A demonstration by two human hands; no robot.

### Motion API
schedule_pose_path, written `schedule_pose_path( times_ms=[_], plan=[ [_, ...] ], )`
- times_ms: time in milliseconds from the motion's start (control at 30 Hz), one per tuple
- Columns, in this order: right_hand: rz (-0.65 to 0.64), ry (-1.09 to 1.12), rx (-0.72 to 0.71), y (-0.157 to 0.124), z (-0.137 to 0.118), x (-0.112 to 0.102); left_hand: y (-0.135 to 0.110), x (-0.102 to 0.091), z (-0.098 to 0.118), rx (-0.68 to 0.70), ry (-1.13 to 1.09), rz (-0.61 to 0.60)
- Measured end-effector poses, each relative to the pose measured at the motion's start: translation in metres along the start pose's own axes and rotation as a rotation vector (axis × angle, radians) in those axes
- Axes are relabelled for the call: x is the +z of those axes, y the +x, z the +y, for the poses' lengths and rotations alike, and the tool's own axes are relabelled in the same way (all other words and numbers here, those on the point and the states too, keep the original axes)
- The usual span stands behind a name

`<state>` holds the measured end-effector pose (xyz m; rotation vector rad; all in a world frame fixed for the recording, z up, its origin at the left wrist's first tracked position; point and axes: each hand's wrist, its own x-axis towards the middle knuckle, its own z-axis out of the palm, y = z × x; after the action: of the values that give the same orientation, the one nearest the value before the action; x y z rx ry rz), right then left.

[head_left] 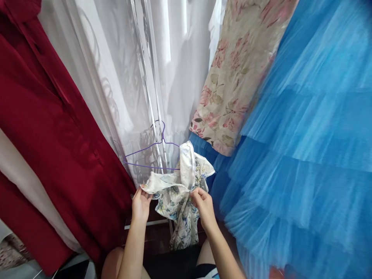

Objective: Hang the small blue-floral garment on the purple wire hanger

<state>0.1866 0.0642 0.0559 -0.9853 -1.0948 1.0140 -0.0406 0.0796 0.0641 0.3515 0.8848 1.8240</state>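
Observation:
A small white garment with a blue and yellow flower print (178,193) hangs partly on a thin purple wire hanger (151,155). My left hand (141,204) grips the garment's left edge, fingers closed on the cloth. At the middle of the garment, my right hand (203,204) pinches the fabric. The lower part of the garment dangles between my forearms. The hanger's right end is hidden under the cloth.
A dark red garment (49,128) hangs at left. White sheer fabric (122,69) hangs behind the hanger. A beige dress with pink flowers (232,77) and a large blue tulle skirt (305,155) fill the right. My bare knees show at the bottom.

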Motion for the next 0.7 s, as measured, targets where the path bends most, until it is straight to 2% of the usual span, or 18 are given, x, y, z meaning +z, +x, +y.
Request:
schedule_pose_path(
  times_ms=[100,167,233,300,333,400,467,533,633,700],
  plan=[
    [0.05,-0.17,-0.016,-0.001,0.01,-0.023,-0.043,0.023,-0.004,0.034,-0.013,-0.209],
    [0.018,-0.272,-0.08,-0.004,0.005,-0.025,-0.07,0.04,-0.003,0.126,0.088,-0.371],
    [-0.074,-0.331,-0.195,-0.01,-0.009,-0.016,-0.093,0.057,-0.002,0.245,0.279,-0.518],
    [-0.233,-0.325,-0.282,-0.019,-0.027,-0.004,-0.109,0.071,-0.001,0.359,0.476,-0.668],
    [-0.323,-0.294,-0.281,-0.023,-0.034,0.001,-0.115,0.076,0.0,0.405,0.566,-0.742],
    [-0.462,-0.194,-0.19,-0.031,-0.044,0.007,-0.118,0.081,0.0,0.466,0.684,-0.834],
    [-0.495,-0.096,-0.044,-0.035,-0.045,0.005,-0.114,0.082,-0.002,0.484,0.717,-0.843],
    [-0.405,-0.042,0.073,-0.036,-0.042,-0.003,-0.104,0.078,-0.007,0.41,0.702,-0.85],
    [-0.209,-0.012,0.155,-0.036,-0.04,-0.02,-0.088,0.067,-0.025,0.239,0.752,-0.93],
    [-0.161,-0.017,0.168,-0.036,-0.045,-0.031,-0.08,0.06,-0.038,0.237,0.843,-1.014]
  ],
)
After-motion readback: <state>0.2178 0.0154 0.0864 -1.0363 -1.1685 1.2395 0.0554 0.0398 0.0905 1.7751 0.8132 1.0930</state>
